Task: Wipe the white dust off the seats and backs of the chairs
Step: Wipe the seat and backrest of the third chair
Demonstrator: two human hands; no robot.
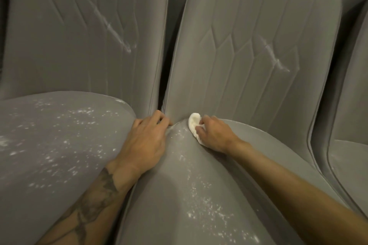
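Between two grey upholstered chairs set side by side, a person's left hand (145, 141) lies across the inner edge of the left seat (49, 145), its fingers bent and their tips pushed into the crease where the two chairs meet; whether they pinch any fabric cannot be told. The right hand (214, 135) grips a bunched white cloth (193, 123) and holds it against the rear left corner of the middle seat (179, 215), just below the foot of the middle backrest (258, 16). White dust (207, 211) speckles the middle seat in a band running from the cloth toward the front edge, and more flecks are scattered over the left seat. A pale diagonal streak (117, 32) crosses the stitched panels of the left backrest (49, 45), and a shorter smear (276, 57) marks the middle backrest. A dark tattoo (95, 201) covers the bare left forearm. At the right edge, part of a third chair (350, 165) in the same grey fabric stands beside the middle one.
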